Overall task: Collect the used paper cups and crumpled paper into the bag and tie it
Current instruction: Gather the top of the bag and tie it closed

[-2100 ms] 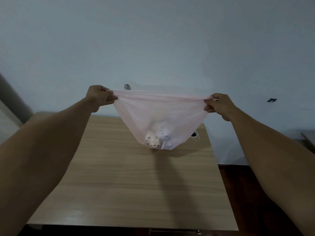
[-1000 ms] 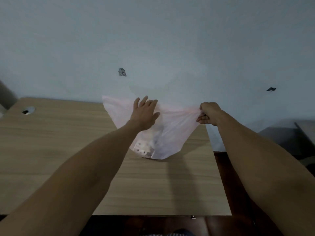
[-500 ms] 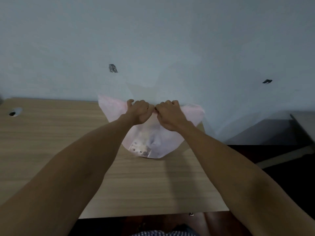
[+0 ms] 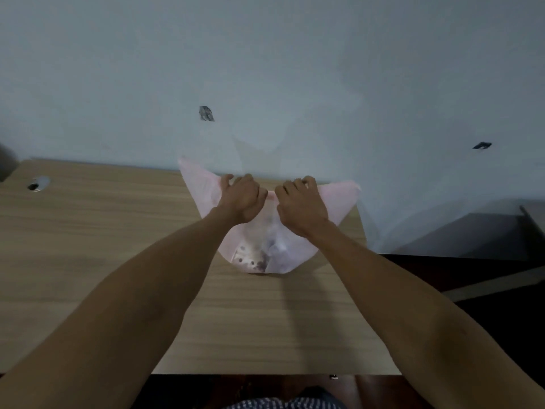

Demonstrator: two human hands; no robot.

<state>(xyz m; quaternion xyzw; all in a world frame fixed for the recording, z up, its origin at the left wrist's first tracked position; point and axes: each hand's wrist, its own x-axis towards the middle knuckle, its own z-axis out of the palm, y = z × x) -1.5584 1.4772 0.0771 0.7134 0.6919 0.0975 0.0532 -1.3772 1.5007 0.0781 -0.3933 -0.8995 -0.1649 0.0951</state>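
A light wood-grain table [image 4: 88, 261] stands against the far wall. A pale pink bag [image 4: 295, 255] rests on its far right part (cups showing through); a round metal grommet [image 4: 38, 183] sits far left.

Both bare forearms reach forward and converge — the left hand [image 4: 243, 200] and the right hand [image 4: 300, 206] sit side by side, nearly touching, knuckles up, fingers curled down over the top edge of the thin pink bag [image 4: 336, 199] they grip.
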